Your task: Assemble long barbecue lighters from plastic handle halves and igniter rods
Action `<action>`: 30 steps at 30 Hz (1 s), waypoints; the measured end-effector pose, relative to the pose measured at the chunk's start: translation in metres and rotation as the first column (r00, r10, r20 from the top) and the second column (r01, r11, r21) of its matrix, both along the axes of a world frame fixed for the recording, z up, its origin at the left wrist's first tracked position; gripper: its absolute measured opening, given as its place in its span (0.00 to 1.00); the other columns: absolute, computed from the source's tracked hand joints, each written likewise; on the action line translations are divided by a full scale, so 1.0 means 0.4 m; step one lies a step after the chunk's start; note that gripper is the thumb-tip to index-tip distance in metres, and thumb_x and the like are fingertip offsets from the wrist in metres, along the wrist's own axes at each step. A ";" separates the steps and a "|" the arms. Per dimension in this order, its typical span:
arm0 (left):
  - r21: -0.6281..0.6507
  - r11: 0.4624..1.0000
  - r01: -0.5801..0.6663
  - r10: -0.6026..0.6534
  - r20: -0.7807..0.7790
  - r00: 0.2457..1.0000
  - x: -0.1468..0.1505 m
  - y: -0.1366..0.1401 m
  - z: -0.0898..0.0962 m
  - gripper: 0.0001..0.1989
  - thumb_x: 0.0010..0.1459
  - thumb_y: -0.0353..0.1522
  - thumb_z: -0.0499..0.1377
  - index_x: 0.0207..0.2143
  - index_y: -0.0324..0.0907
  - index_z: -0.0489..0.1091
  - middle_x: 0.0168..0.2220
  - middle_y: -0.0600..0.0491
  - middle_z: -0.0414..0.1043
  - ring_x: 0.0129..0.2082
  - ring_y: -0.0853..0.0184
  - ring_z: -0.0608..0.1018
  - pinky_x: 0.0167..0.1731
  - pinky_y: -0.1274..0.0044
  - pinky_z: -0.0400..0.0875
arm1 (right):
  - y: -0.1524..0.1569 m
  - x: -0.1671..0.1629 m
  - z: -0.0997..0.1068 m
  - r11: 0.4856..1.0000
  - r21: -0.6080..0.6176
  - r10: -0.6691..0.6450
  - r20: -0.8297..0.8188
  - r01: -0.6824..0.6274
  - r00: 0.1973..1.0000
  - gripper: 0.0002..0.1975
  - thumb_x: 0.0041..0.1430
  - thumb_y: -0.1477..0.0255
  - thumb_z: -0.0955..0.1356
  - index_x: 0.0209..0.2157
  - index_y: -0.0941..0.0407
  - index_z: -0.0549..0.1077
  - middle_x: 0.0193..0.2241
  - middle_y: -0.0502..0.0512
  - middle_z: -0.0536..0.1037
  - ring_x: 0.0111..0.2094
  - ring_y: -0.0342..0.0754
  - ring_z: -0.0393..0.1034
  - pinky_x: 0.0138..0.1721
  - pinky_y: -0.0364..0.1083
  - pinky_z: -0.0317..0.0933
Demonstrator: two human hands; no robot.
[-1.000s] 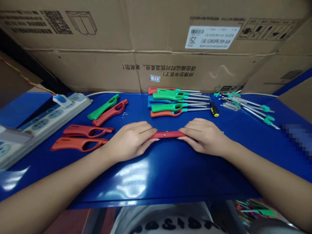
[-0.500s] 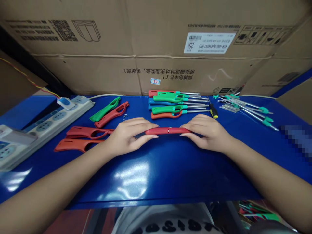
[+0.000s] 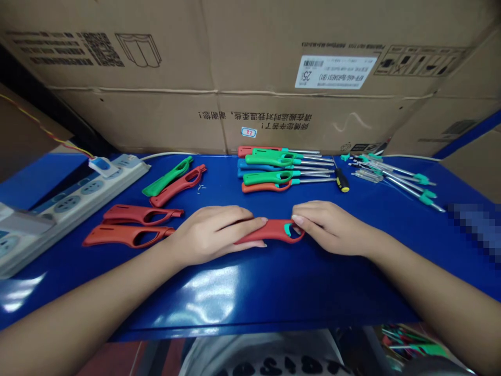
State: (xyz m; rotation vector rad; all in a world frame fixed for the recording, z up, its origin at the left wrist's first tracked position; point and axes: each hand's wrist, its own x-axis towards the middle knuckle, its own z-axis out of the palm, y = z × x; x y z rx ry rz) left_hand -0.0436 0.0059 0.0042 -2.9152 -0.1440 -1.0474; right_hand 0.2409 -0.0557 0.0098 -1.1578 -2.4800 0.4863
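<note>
Above the blue table I hold a red gas lighter handle [image 3: 270,230] flat, with a teal trigger showing in its loop. My left hand [image 3: 213,232] is wrapped round its left end, thumb and fingers on either side. At the loop end, my right hand [image 3: 332,225] pinches the handle; whatever lies under those fingers is hidden. Left of my hands lie a green handle shell [image 3: 166,180], a red one [image 3: 172,193] and two reddish ones nearer me [image 3: 135,213]. Tiny screws [image 3: 201,189] are scattered beyond my left hand.
Several lighters with metal tubes [image 3: 270,178] lie in a row at the back. Beside them are a black-yellow screwdriver [image 3: 342,180] and a pile of tubes with teal parts [image 3: 403,188]. A power strip [image 3: 74,201] runs along the left. A cardboard box [image 3: 258,104] stands behind.
The red handle has turned from edge-on to side-on, now showing its loop and teal trigger. Both hands have come slightly lower and nearer me, and the right has shifted its grip to the loop end.
</note>
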 end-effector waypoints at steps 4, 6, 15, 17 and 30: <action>-0.184 0.983 -0.019 0.030 0.060 0.998 0.009 -0.004 -0.008 0.13 0.63 0.36 0.64 0.46 0.37 0.74 0.35 0.49 0.80 0.31 0.68 0.82 0.34 0.79 0.77 | 0.001 -0.004 -0.002 0.981 0.194 0.032 -0.123 -0.007 0.992 0.09 0.71 0.70 0.62 0.42 0.57 0.72 0.36 0.57 0.78 0.38 0.48 0.71 0.41 0.46 0.63; -0.236 0.971 -0.026 0.046 0.077 0.996 0.012 -0.002 -0.013 0.10 0.63 0.35 0.64 0.43 0.38 0.74 0.32 0.51 0.80 0.28 0.70 0.80 0.31 0.81 0.75 | 0.000 -0.008 -0.004 0.949 0.315 0.054 -0.146 -0.005 0.988 0.07 0.67 0.71 0.67 0.44 0.57 0.73 0.39 0.58 0.79 0.40 0.48 0.72 0.43 0.47 0.65; -0.288 0.957 -0.034 0.056 0.067 0.996 0.018 -0.013 -0.026 0.10 0.64 0.36 0.63 0.43 0.39 0.75 0.32 0.51 0.80 0.28 0.71 0.80 0.31 0.82 0.73 | -0.009 -0.031 -0.008 0.928 0.372 0.071 -0.133 -0.017 0.989 0.04 0.65 0.73 0.68 0.40 0.59 0.73 0.32 0.57 0.77 0.34 0.48 0.69 0.36 0.48 0.65; -0.244 0.969 -0.035 0.052 0.064 0.997 0.018 -0.014 -0.026 0.11 0.64 0.37 0.63 0.44 0.38 0.75 0.32 0.51 0.80 0.28 0.71 0.80 0.30 0.82 0.73 | -0.012 -0.037 -0.011 0.923 0.385 0.055 -0.136 0.001 0.989 0.04 0.66 0.73 0.68 0.37 0.59 0.73 0.29 0.56 0.75 0.32 0.48 0.68 0.34 0.48 0.64; -0.343 0.937 -0.066 0.123 0.147 0.981 0.005 0.019 0.003 0.07 0.62 0.33 0.65 0.40 0.39 0.78 0.34 0.52 0.82 0.31 0.70 0.82 0.35 0.82 0.76 | 0.026 0.026 -0.002 0.913 0.399 -0.089 -0.006 0.084 0.996 0.06 0.67 0.71 0.67 0.41 0.58 0.74 0.35 0.57 0.80 0.37 0.51 0.72 0.42 0.51 0.64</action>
